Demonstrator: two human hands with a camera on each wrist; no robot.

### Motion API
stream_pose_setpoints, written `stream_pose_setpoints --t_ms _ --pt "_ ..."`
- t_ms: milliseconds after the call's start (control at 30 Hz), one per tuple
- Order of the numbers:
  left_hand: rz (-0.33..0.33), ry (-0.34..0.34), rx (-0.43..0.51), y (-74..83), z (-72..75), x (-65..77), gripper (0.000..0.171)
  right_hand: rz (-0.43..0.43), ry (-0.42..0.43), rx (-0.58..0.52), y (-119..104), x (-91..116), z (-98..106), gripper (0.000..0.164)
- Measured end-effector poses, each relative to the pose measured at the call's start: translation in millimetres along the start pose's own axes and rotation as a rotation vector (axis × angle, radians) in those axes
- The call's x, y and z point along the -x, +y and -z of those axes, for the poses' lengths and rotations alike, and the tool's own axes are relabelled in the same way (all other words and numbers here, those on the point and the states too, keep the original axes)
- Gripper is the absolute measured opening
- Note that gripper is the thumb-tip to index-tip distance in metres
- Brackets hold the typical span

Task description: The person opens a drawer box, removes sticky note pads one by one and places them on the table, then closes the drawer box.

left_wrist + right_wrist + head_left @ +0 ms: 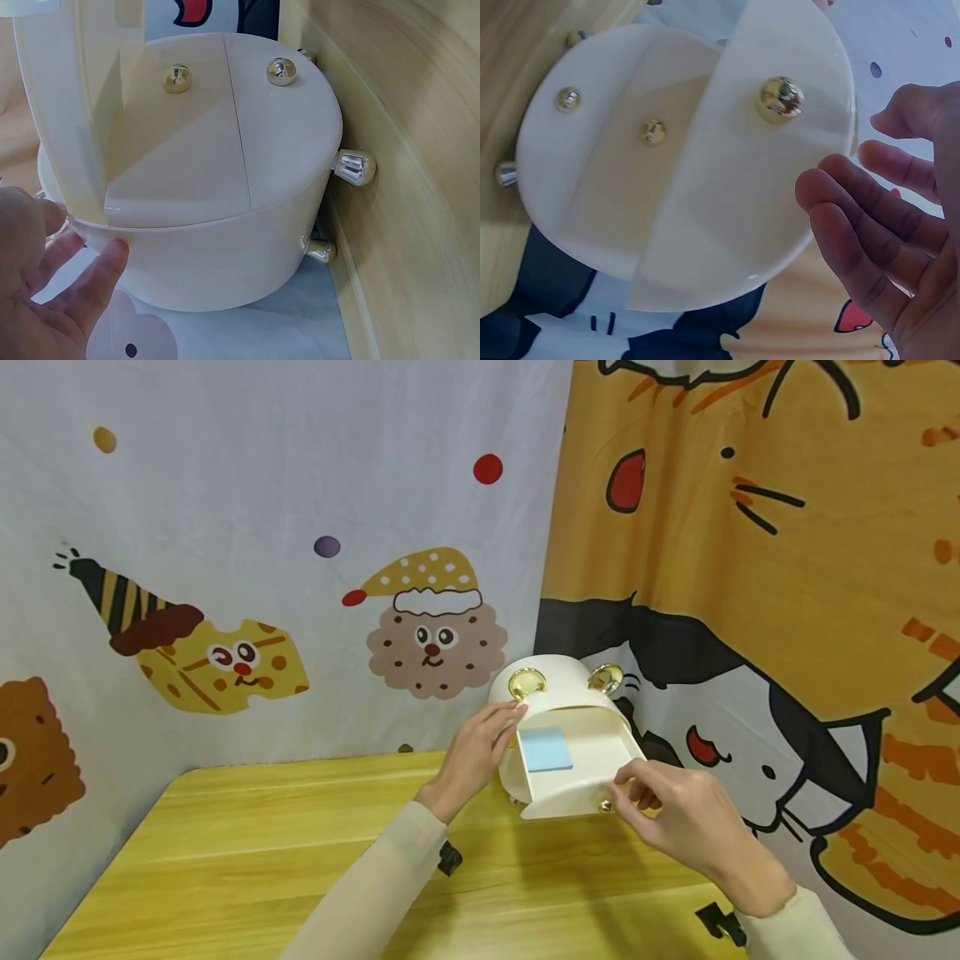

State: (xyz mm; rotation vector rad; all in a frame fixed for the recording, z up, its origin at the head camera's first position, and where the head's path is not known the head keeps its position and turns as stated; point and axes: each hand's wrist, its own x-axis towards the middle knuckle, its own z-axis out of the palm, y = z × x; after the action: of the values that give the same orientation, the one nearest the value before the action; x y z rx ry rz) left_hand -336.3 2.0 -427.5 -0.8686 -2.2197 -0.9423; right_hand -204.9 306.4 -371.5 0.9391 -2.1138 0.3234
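A white rounded drawer box [576, 695] with two gold ear-shaped rings stands at the back right of the table. Its top drawer [592, 745] is pulled out, and a light blue pad of paper [546, 750] lies in the drawer's left part. My left hand [480, 747] is at the box's left side, fingertips right at the wall under the upper edge in the left wrist view. Beside the right end of the drawer front [735, 172] is my right hand [678, 814], its fingers loosely bent with nothing between them. The gold knob [780, 99] is free of the fingers.
Two lower drawer fronts with small gold knobs [177, 78] are closed. Short metallic feet [354, 166] carry the box on the wooden table [300, 852]. Printed curtains [262, 485] hang close behind and to the right. Black clips [720, 923] show near both cuffs.
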Motion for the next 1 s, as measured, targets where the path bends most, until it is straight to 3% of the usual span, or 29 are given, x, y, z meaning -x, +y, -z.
stream_pose_setpoints --t_ms 167,367,533,733,1000 --pt "-0.008 0.012 0.004 0.1 -0.3 0.3 0.042 0.006 -0.007 0.005 2.5 -11.9 6.7 0.022" --pt "0.005 0.009 -0.001 1.1 0.0 1.2 0.042 0.021 0.009 0.023 8.4 -29.5 10.7 0.029" --pt "0.028 -0.005 -0.004 2.4 -0.1 2.7 0.042 0.021 -0.004 0.002 15.0 -41.0 14.8 0.009" --pt "0.019 -0.007 -0.007 2.2 -1.3 3.3 0.044 0.020 -0.028 -0.021 22.8 -55.5 19.9 0.020" --pt "0.017 0.002 -0.003 2.0 0.2 2.3 0.045 0.022 -0.064 0.014 35.5 -75.7 18.7 0.016"
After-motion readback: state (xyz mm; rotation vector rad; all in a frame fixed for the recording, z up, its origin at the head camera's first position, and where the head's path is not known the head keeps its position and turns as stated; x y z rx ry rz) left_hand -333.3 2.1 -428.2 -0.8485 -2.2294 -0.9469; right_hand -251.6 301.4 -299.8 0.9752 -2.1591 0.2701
